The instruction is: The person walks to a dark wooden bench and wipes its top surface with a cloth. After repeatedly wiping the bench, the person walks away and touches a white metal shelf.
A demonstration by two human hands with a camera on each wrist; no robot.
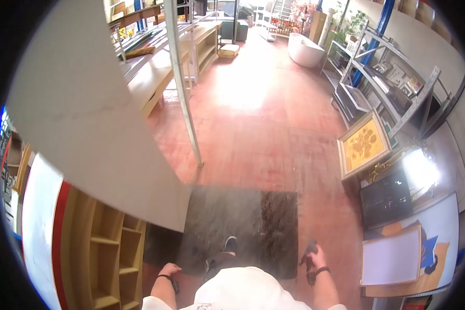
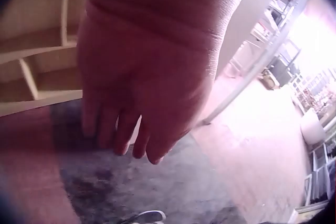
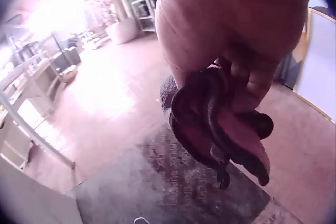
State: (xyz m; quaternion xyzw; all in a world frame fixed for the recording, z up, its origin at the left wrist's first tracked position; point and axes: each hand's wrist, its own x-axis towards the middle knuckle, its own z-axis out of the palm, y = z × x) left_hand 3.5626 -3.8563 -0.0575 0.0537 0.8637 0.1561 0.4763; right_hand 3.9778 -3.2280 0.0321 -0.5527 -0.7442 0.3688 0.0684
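My right hand (image 1: 319,257) hangs at my right side with its fingers curled round a dark floppy cloth bundle (image 3: 197,119). The bundle has thick dark edges and pinkish faces, and it dangles below the fingers in the right wrist view; its exact kind I cannot tell. My left hand (image 1: 169,269) hangs at the other side, holding nothing, its fingers loosely bent in the left wrist view. Below that hand lies a dark mat (image 1: 232,222) on the red floor. One shoe (image 1: 231,243) shows on the mat, in front of my white shirt (image 1: 253,289).
A large pale panel (image 1: 103,113) slants across the left, beside a wooden shelf unit (image 1: 106,240). A thin metal post (image 1: 183,98) stands ahead. On the right are a framed flower picture (image 1: 364,144), a white framed board (image 1: 391,256) and metal racks (image 1: 392,82). A white bathtub (image 1: 305,50) stands farther off.
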